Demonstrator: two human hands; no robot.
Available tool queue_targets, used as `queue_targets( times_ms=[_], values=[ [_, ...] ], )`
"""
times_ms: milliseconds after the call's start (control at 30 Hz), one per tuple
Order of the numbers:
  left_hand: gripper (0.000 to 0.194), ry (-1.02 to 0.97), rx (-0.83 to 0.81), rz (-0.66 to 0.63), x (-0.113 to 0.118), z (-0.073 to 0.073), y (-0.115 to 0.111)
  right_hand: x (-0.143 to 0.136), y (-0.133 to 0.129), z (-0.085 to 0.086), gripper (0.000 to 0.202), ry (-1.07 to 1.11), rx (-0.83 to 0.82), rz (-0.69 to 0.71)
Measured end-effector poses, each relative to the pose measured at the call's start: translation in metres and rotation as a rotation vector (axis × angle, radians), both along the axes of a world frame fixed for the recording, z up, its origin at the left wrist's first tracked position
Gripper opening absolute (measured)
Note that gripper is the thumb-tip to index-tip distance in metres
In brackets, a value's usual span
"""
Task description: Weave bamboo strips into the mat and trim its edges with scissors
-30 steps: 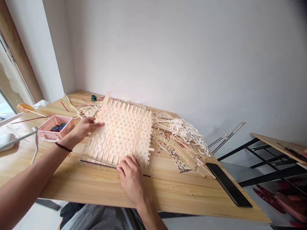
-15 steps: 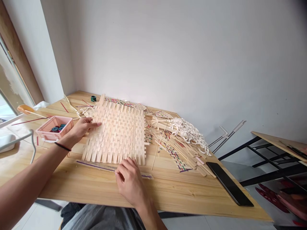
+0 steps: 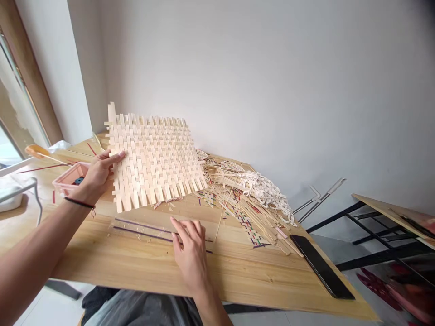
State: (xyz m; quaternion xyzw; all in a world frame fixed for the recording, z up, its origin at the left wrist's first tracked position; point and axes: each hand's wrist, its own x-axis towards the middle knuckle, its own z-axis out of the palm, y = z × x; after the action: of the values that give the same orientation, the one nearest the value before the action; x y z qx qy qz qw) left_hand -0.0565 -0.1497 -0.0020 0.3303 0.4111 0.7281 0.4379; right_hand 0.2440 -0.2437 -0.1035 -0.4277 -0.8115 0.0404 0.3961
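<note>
The mat is between the box and the strips; a slab lies along the table's right edge.

Craft workspace: woven mat, loose strips, wooden table

The woven mat is slanting above the surface, screening what is lying behind it. Left of the mat, the left hand is gripping its edge, a pink box is crowding that side, and the left forearm is closing off the near-left approach. Nearer than the mat, the right hand is occupying room over purple strips. Right of the mat, wooden strips and a white heap are blocking low passage; above the mat, air is offering a way.
</note>
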Motion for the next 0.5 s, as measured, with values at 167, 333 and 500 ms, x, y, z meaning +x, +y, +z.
queue_targets(
  times_ms=[167,333,500],
  values=[
    [0.042,-0.067,0.019,0.011,-0.003,0.003,0.000,-0.003,-0.005,0.004,0.029,0.058,-0.111,0.178],
    [0.036,-0.100,0.042,0.063,-0.005,0.010,-0.002,-0.003,-0.005,0.007,0.029,-0.008,-0.243,0.226],
    [0.034,-0.087,0.016,0.086,-0.007,0.013,-0.003,0.022,-0.002,0.007,0.035,-0.006,-0.258,0.201]
  ],
)
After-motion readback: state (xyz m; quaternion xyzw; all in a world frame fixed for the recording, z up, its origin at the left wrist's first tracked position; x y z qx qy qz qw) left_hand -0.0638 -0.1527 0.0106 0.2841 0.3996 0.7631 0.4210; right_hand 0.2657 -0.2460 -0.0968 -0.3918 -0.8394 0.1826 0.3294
